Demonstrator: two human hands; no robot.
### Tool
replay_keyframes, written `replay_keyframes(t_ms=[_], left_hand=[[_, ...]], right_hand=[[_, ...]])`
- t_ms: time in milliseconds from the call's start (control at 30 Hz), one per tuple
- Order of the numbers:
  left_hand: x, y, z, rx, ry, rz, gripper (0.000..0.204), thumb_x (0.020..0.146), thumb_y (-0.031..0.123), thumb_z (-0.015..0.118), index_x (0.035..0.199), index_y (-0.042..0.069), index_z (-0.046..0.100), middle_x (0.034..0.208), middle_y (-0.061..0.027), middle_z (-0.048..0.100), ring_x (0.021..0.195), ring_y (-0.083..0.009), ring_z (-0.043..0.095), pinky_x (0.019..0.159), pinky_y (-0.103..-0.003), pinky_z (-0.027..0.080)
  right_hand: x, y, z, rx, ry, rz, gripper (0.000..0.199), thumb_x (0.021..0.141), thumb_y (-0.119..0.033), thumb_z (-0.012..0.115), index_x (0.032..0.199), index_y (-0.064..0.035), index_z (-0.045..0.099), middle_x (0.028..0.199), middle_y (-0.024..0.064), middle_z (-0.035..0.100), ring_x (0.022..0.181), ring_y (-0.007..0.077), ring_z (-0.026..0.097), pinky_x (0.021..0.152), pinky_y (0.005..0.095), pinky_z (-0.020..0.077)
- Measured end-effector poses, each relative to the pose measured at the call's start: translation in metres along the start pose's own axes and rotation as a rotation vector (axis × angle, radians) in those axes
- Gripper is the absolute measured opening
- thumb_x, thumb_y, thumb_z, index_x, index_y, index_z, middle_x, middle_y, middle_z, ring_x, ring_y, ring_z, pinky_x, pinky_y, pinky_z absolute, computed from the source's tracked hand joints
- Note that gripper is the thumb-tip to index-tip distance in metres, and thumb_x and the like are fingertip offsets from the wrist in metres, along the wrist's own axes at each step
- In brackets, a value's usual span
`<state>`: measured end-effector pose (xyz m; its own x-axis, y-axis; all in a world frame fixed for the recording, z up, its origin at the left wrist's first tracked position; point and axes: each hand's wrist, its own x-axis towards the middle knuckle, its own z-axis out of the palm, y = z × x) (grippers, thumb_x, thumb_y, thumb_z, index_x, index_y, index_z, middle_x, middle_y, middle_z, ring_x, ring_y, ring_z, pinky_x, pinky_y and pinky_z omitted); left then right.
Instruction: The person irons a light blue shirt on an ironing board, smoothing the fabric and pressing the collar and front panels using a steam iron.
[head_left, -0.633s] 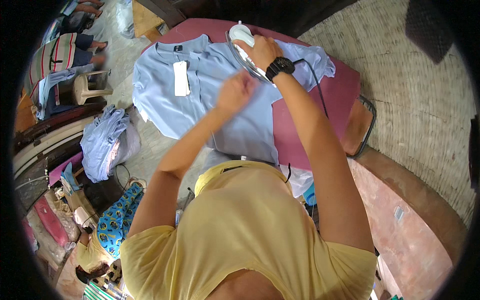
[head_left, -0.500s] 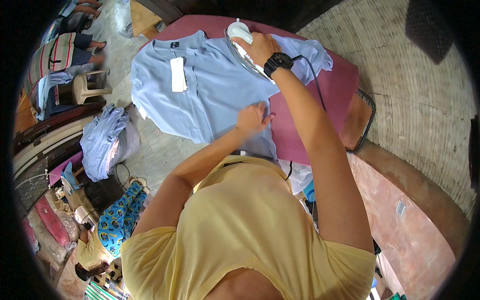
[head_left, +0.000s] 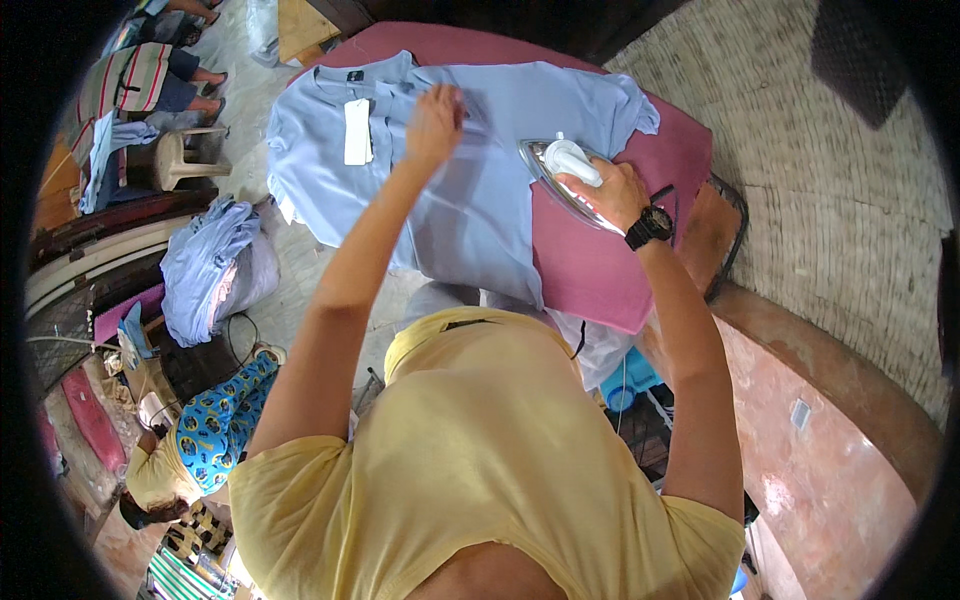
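A light blue blouse [head_left: 470, 200] lies spread over the burgundy-covered ironing board [head_left: 600, 275], its neckline toward the left and a blank-looking white tag [head_left: 357, 132] near it. My right hand [head_left: 618, 192] is wrapped round the handle of a white iron [head_left: 572, 162], which sits at the blouse's edge, partly over the burgundy cover. On the upper middle of the blouse, close to the tag, is my left hand [head_left: 436, 128]. Its fingers are blurred and seem bent, so whether they pinch the cloth is unclear. Small folds run beside it.
A pile of blue garments [head_left: 205, 270] in a clear bag stands on the floor at left, near a beige plastic stool [head_left: 180, 160]. A co-worker in patterned blue trousers [head_left: 218, 435] is at lower left. Another person stands at upper left. Rough matting [head_left: 790, 150] lies at right.
My right hand has brought the iron down and rightward, from the blouse's top edge to its near right edge. My left hand has moved up and left across the blouse.
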<state>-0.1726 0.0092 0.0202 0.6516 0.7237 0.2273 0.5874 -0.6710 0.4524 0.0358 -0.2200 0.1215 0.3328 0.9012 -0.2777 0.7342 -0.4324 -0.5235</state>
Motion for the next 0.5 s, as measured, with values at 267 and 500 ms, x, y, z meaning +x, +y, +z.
replay_keyframes(t_ms=[267, 500], left_hand=[[0.09, -0.063, 0.008, 0.436, -0.328, 0.012, 0.041, 0.09, 0.033, 0.066, 0.128, 0.021, 0.06, 0.125, -0.0008, 0.062, 0.119, -0.0287, 0.05, 0.094, -0.049, 0.039], [0.096, -0.07, -0.012, 0.251, -0.264, -0.078, 0.025, 0.086, 0.023, 0.065, 0.111, 0.017, 0.064, 0.115, -0.0016, 0.066, 0.114, -0.0259, 0.055, 0.092, -0.049, 0.039]], right_hand=[[0.053, -0.031, 0.014, 0.012, 0.059, -0.101, 0.065, 0.081, -0.064, 0.066, 0.098, -0.0017, 0.072, 0.09, 0.0241, 0.07, 0.086, 0.0422, 0.068, 0.077, 0.0501, 0.0538], [0.115, -0.08, 0.041, -0.022, 0.128, -0.034, 0.076, 0.081, -0.073, 0.058, 0.102, -0.001, 0.07, 0.094, 0.0304, 0.067, 0.092, 0.0473, 0.065, 0.08, 0.0543, 0.0515]])
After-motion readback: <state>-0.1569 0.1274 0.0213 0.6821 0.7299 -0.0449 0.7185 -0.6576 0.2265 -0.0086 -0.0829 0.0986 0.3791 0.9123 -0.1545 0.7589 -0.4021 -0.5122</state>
